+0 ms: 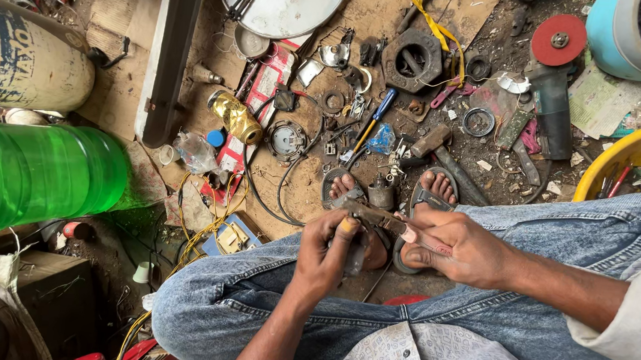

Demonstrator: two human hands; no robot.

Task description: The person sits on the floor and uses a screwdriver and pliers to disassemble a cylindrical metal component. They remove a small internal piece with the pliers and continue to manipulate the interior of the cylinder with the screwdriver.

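Low in the middle of the frame, my left hand wraps its fingers around a small grey metal part, thumb pressed on top, while my right hand pinches the handle of a rusty metal tool laid across it. Both look stiff, heavy for their size (probably greasy), so I grip low, near my sandalled feet.

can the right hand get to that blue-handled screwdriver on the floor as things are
Probably not straight away: the right hand is busy gripping a rusty metal tool. The blue-handled screwdriver lies uncovered beyond the feet, with only small scattered parts around it.
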